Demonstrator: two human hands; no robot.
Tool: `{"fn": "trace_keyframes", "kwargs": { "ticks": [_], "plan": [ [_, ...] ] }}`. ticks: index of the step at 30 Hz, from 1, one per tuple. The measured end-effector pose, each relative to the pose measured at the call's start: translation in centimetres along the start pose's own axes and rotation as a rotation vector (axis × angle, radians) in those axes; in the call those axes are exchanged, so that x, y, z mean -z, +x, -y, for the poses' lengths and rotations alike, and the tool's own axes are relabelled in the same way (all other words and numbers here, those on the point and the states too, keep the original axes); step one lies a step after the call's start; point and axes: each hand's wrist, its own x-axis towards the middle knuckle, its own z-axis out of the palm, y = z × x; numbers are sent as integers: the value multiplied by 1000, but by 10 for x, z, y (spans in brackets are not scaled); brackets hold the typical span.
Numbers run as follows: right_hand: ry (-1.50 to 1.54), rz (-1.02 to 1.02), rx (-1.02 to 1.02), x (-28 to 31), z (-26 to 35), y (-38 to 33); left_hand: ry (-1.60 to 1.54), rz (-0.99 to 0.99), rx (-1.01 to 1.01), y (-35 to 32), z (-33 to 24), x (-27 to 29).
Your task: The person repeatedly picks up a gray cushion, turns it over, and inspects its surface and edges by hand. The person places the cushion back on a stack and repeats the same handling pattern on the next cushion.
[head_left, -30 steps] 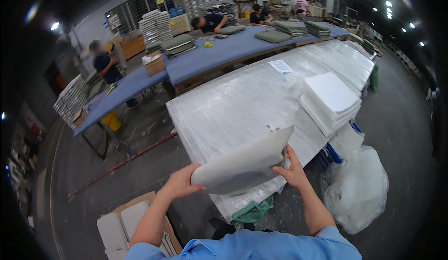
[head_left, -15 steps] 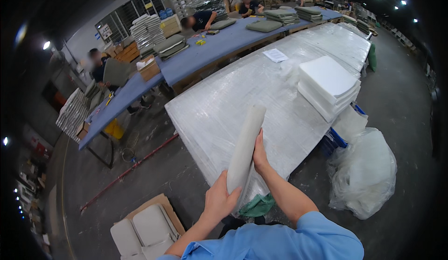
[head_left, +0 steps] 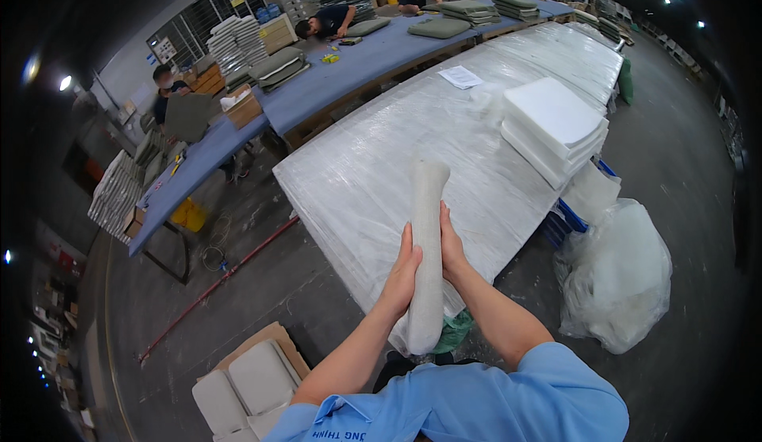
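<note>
A long off-white padded roll (head_left: 429,251) stands slightly tilted between my two hands, over the near end of the plastic-wrapped table (head_left: 349,192). My left hand (head_left: 402,274) presses against its left side, fingers stretched along it. On the other side my right hand (head_left: 450,242) lies against it a little higher up, fingers pointing away from me. Both hands are closed in on the roll and hold it between the palms. The roll's far end flares wider, and its near end is rounded. Behind that near end, a green plastic bag (head_left: 455,332) partly shows.
White foam pads (head_left: 556,117) are stacked at the table's right, beyond a paper sheet (head_left: 460,77). A big clear bag (head_left: 619,275) sits on the floor at right. Off-white cushions (head_left: 258,382) lie on cardboard at lower left. Several people work along the blue table (head_left: 349,77).
The roll has turned more upright, its far end shifting left and its near end right toward me. My left hand slid from its near end to its side, now opposite my right hand.
</note>
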Motion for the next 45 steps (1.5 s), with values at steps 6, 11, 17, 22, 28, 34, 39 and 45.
{"fn": "trace_keyframes", "kwargs": {
  "ticks": [6, 11, 17, 22, 28, 34, 39, 45],
  "plan": [
    [-21, 1, -57, -36, 21, -4, -253, -36, 122, 68, -11, 27],
    [-107, 36, -95, -21, 37, 11, -251, 27, 181, 107, -21, 17],
    [-267, -79, -24, -35, 47, 2, -164, 28, 12, 120, -2, 12],
    [-581, -138, 134, -27, 53, 18, -95, 107, -119, 136, 7, 5],
    [-1001, -117, 159, -38, 57, 24, 244, 29, -194, 144, 17, 15],
    [-640, -43, 230, -19, 57, -10, -83, 85, -56, 122, 13, 3],
    [-358, -7, 135, -5, 28, -72, 166, 120, -176, 45, 38, 7],
    [-626, -91, 242, -26, 28, -92, 249, 109, -297, 40, 49, 0]
  ]
}}
